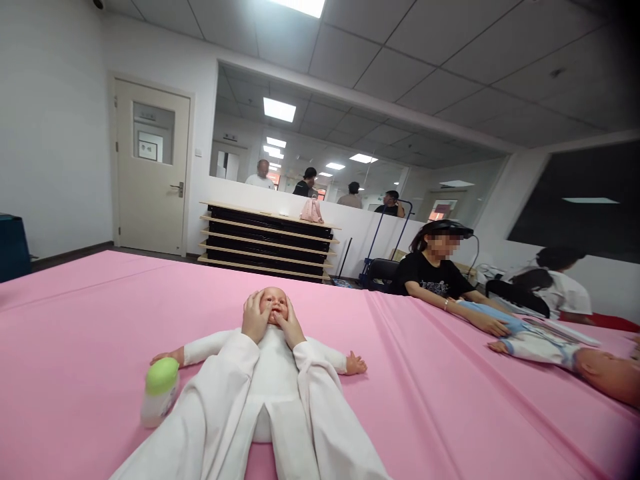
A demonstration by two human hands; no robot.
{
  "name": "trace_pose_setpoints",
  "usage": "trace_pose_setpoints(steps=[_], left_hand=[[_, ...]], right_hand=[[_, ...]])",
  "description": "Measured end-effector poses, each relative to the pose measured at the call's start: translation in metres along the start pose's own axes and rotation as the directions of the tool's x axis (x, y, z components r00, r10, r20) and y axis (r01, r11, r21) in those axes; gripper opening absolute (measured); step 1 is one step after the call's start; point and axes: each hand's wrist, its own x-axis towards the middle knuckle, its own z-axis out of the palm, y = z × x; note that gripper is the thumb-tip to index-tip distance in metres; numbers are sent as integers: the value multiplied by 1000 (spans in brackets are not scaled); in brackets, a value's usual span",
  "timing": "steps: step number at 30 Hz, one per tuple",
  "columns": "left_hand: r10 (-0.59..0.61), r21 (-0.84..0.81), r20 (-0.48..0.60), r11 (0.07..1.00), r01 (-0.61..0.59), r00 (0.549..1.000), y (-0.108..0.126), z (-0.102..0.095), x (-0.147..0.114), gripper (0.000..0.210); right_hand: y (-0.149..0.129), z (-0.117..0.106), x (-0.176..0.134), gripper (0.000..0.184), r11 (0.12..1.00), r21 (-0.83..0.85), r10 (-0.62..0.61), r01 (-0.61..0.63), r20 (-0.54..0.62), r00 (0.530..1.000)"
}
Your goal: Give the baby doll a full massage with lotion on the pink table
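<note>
A baby doll (273, 373) in white clothes lies on its back on the pink table cover (410, 413), its arms spread to the sides. My left hand (255, 316) cups one side of the doll's head, fingers along the cheek and temple and the thumb near the mouth. Against the opposite cheek, my right hand (291, 321) is wrapped in the same way, its thumb by the chin. The doll's face shows between both hands. Beside the doll's hand on the left stands a white bottle (159, 400) with a green cap, slightly tilted in view, near my left sleeve.
At the right, a person (435, 267) in a black shirt and headset handles another doll (545, 347) in blue and white. Another person (555, 283) sits behind. Stacked boards (270, 240) with a pink bag (312, 211) stand beyond the table, below a window.
</note>
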Motion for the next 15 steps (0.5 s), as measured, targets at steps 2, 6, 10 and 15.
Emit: trace_pose_setpoints(steps=[2,6,10,15], left_hand=[[52,-2,74,999,-52,996,-4,-2,-6,46],[81,-31,183,997,-76,980,-11,-5,-13,56],[94,-50,201,995,-86,975,-15,-8,-15,62],[99,-32,176,995,-95,979,-15,-7,-16,69]], right_hand=[[2,-4,-7,80,1000,-19,23,-23,2,1000],[1,-6,-14,82,999,-43,11,-10,15,1000],[1,-6,-16,82,1000,-25,-1,2,32,999],[7,-6,-13,89,998,55,38,-40,29,999]])
